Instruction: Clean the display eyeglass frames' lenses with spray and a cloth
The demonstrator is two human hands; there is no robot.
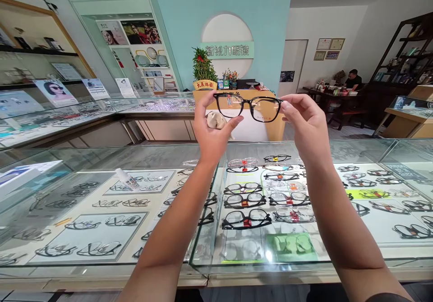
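A pair of black-framed eyeglasses (248,102) is held up in front of me, above the glass display case. My left hand (213,132) grips the frame's left end and also has a crumpled cream cloth (216,120) tucked in its fingers. At the other end, my right hand (309,123) pinches the frame near the hinge between thumb and fingers. Faint printing shows on the right lens. Where the temple arms point is hard to make out.
The glass display case (209,272) below holds rows of eyeglasses. On its top stand a small white spray bottle (127,179) and a white box (25,180) at left. Behind are a wooden counter (275,128) with a plant (203,66), and a seated person (353,81) far right.
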